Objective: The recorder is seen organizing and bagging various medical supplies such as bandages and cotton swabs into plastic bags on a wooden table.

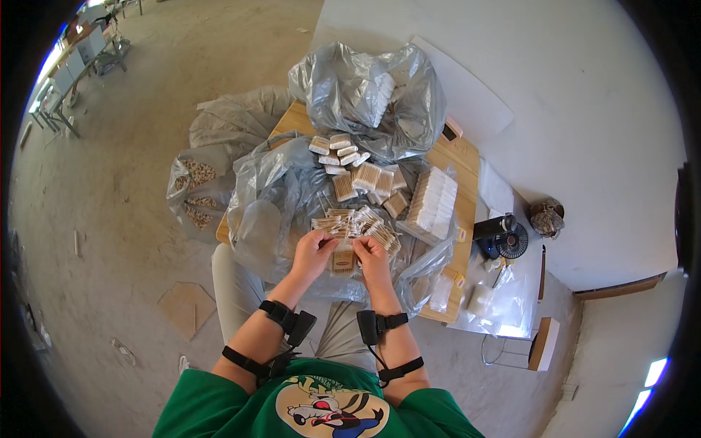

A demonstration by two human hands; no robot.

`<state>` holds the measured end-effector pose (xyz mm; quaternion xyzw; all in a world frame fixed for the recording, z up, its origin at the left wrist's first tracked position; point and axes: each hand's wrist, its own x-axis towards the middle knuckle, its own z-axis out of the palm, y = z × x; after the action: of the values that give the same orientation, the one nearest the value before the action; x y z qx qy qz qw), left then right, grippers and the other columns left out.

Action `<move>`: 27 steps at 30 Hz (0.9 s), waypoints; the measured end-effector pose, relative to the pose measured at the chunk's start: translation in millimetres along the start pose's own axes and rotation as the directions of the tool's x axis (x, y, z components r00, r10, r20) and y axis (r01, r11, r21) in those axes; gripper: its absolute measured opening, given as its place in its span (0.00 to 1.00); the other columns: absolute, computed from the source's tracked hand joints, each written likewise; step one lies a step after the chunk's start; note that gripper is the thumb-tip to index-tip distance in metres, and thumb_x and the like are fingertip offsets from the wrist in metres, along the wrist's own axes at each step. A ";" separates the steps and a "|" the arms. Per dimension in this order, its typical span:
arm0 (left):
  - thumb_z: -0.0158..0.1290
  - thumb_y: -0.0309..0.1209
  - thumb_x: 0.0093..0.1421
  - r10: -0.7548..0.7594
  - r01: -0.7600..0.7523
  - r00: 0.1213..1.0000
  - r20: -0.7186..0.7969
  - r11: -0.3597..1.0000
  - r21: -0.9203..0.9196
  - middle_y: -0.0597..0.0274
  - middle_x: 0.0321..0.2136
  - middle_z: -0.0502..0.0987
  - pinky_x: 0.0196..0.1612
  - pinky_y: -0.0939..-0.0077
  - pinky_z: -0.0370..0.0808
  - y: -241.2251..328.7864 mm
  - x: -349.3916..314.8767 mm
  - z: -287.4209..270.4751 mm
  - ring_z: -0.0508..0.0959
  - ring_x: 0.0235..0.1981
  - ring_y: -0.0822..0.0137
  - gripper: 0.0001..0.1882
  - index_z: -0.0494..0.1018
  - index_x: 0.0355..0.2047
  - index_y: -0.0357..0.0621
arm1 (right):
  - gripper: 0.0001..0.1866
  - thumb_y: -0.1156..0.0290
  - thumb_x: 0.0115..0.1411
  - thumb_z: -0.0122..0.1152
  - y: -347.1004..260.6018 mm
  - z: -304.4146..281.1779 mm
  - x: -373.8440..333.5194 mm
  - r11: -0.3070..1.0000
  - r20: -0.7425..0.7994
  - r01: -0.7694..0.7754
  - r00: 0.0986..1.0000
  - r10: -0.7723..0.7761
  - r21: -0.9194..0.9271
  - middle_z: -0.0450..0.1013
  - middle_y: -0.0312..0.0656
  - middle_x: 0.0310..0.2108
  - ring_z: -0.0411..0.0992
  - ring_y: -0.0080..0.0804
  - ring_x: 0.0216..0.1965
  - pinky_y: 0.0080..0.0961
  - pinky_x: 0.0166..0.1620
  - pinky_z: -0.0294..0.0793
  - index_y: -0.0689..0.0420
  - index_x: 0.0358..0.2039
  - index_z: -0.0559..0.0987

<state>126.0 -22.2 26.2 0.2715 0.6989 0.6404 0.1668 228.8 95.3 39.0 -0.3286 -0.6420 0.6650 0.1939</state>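
Observation:
In front of me is a small clear bag of cotton swabs (343, 263) with brown sticks. My left hand (314, 252) pinches the bag's upper left edge. On the upper right edge, my right hand (372, 255) has its fingers closed in the same way. Just beyond my fingertips lies a loose heap of cotton swabs (376, 230) with white tips. Farther back, several filled swab packs (367, 176) are piled on the grey plastic sheet (288, 175). A stack of white-ended packs (432, 204) stands to the right of them.
A large grey plastic bag (321, 87) with white packs inside sits at the table's far end. Bags of small pieces (196, 175) stand left of the wooden table (467, 190). At the right, a side table holds a black bottle (494, 227) and a small fan (512, 241).

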 end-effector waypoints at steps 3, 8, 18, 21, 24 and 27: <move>0.56 0.25 0.53 0.042 -0.042 0.999 -0.034 0.999 -0.007 0.61 0.19 0.70 0.26 0.78 0.67 -7.6 -2.9 7.6 0.69 0.22 0.73 0.07 0.69 0.25 0.37 | 0.07 0.70 0.59 0.56 0.6 3.6 -1.5 0.996 -0.055 0.075 0.996 -0.073 0.038 0.68 0.29 0.22 0.63 0.15 0.25 0.14 0.31 0.63 0.60 0.29 0.75; 0.55 0.24 0.52 0.076 -0.076 0.997 -0.006 0.997 0.029 0.55 0.22 0.71 0.28 0.70 0.68 -0.5 -3.0 3.0 0.72 0.24 0.61 0.06 0.69 0.26 0.37 | 0.05 0.71 0.59 0.54 -6.9 14.9 -2.0 0.957 -0.100 0.071 0.994 -0.045 0.281 0.71 0.33 0.24 0.66 0.17 0.25 0.16 0.31 0.66 0.59 0.29 0.74; 0.55 0.27 0.50 0.090 -0.097 0.992 0.088 0.992 0.076 0.53 0.23 0.72 0.29 0.65 0.69 16.1 -8.0 -3.6 0.73 0.27 0.52 0.07 0.69 0.26 0.38 | 0.03 0.74 0.58 0.55 -29.6 17.2 -10.9 0.876 0.035 0.347 0.934 -0.356 -0.336 0.70 0.32 0.21 0.66 0.16 0.23 0.14 0.26 0.65 0.59 0.31 0.75; 0.54 0.27 0.51 0.188 -0.205 0.968 0.164 0.974 0.092 0.51 0.23 0.71 0.30 0.63 0.69 17.0 -8.5 -6.7 0.73 0.29 0.49 0.06 0.68 0.25 0.38 | 0.05 0.75 0.58 0.55 -28.8 15.1 -13.7 0.927 0.011 0.266 0.962 -0.273 -0.263 0.70 0.31 0.24 0.64 0.15 0.26 0.15 0.30 0.65 0.61 0.34 0.76; 0.53 0.27 0.51 0.247 -0.246 0.969 -0.001 0.968 0.048 0.50 0.24 0.71 0.30 0.61 0.68 9.3 -5.4 2.6 0.72 0.29 0.48 0.07 0.67 0.24 0.38 | 0.09 0.70 0.61 0.53 -10.0 -0.1 -11.0 0.908 -0.018 0.361 0.928 -0.373 -0.213 0.71 0.33 0.31 0.66 0.17 0.29 0.14 0.32 0.65 0.60 0.39 0.74; 0.51 0.26 0.54 0.155 -0.156 0.986 -0.056 0.988 -0.013 0.50 0.22 0.71 0.28 0.62 0.67 10.2 -7.0 -3.2 0.72 0.26 0.49 0.07 0.65 0.24 0.37 | 0.15 0.57 0.65 0.45 -6.9 6.3 -21.8 0.999 -0.125 -0.019 0.992 0.024 0.043 0.69 0.33 0.28 0.67 0.19 0.27 0.16 0.29 0.67 0.56 0.37 0.72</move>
<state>131.4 -28.5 35.8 0.3060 0.6743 0.6646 0.0996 238.8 76.6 49.6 -0.3724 -0.6111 0.6583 0.2335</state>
